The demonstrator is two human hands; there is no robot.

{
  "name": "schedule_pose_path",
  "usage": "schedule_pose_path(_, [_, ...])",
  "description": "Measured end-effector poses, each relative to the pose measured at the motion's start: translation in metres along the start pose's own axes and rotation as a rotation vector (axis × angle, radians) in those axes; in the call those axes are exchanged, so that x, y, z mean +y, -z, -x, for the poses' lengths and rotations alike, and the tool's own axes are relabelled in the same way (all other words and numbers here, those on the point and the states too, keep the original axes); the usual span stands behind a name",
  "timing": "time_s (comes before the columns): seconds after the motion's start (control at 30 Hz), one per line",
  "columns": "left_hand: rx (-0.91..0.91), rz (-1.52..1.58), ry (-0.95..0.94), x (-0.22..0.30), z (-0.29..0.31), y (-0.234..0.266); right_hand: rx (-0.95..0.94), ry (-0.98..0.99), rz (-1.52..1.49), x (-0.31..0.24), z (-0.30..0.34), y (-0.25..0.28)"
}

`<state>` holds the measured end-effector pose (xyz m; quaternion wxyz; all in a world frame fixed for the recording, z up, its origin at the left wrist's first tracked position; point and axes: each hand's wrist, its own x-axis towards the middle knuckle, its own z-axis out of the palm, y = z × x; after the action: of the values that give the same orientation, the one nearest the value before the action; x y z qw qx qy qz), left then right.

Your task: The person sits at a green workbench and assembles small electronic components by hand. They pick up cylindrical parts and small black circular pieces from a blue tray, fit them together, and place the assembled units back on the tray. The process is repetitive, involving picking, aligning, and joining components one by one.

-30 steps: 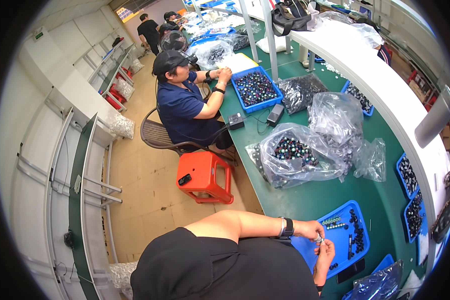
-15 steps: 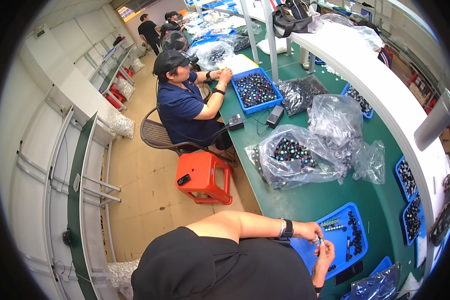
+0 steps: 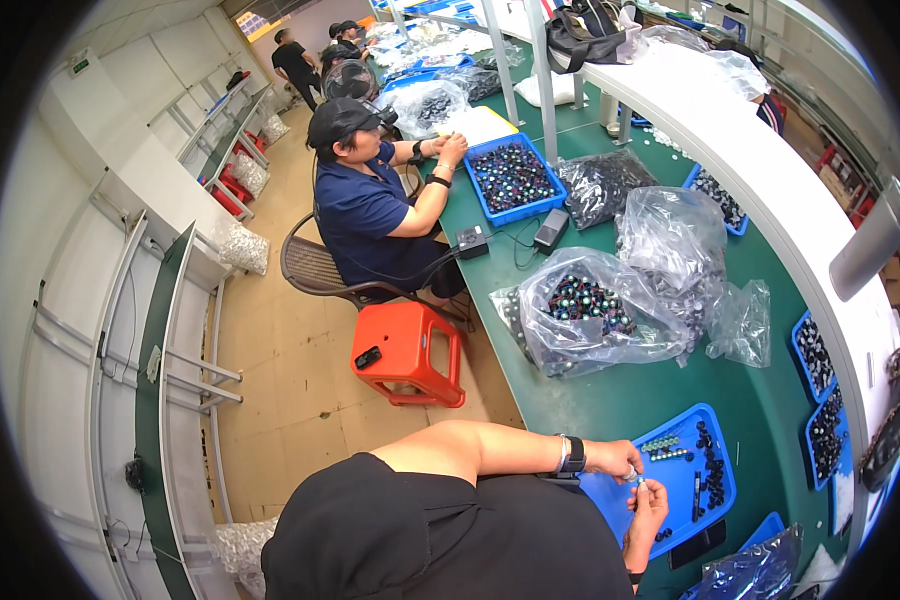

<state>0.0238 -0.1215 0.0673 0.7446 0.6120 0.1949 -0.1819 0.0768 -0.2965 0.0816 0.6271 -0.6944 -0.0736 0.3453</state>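
Observation:
Over a blue plastic tray (image 3: 727,470), my left hand (image 3: 615,458) and my right hand (image 3: 647,512) meet fingertip to fingertip. Both are closed in a pinch around one small part (image 3: 637,479), pale and greenish; its exact kind is too small to make out. Inside the tray, short rows of small pale-green and silvery pieces (image 3: 662,447) lie beside my left hand. Several small black round parts (image 3: 711,460) are scattered along the tray's far side. A slim black stick-like item (image 3: 696,497) lies among them.
A clear bag of dark parts (image 3: 585,305) rests on the green table (image 3: 560,405) to the left of the tray. More blue trays (image 3: 815,355) stand under the white shelf (image 3: 770,160). A co-worker (image 3: 370,200) sits beyond a red stool (image 3: 408,355).
My fingers have shifted slightly around the small part, my right fingertips turning a little. The tray's contents look the same.

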Motion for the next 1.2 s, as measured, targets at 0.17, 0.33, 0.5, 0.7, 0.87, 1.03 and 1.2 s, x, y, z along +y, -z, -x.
schedule_pose_path(0.17, [-0.005, 0.004, -0.006, -0.003, 0.0, 0.001, -0.011, 0.005, -0.001, 0.005, -0.002, 0.0])
schedule_pose_path(0.33, [-0.009, -0.02, 0.003, 0.0, 0.001, 0.0, -0.009, 0.012, 0.01, 0.005, -0.001, 0.001])
schedule_pose_path(0.5, [-0.015, -0.021, -0.002, 0.0, 0.001, 0.0, -0.004, 0.008, 0.016, 0.005, -0.001, 0.001])
schedule_pose_path(0.7, [-0.021, -0.029, 0.005, -0.001, -0.001, -0.001, -0.008, -0.002, 0.01, 0.007, -0.002, 0.002])
schedule_pose_path(0.87, [-0.032, -0.087, -0.004, -0.004, -0.006, 0.001, -0.004, -0.001, 0.005, 0.007, -0.002, 0.003])
schedule_pose_path(1.03, [-0.025, -0.047, 0.022, 0.002, -0.002, 0.0, -0.001, 0.006, -0.002, 0.009, -0.004, 0.005])
schedule_pose_path(1.2, [-0.029, -0.042, 0.021, 0.006, -0.001, 0.0, 0.008, 0.0, 0.002, 0.007, -0.004, 0.004])
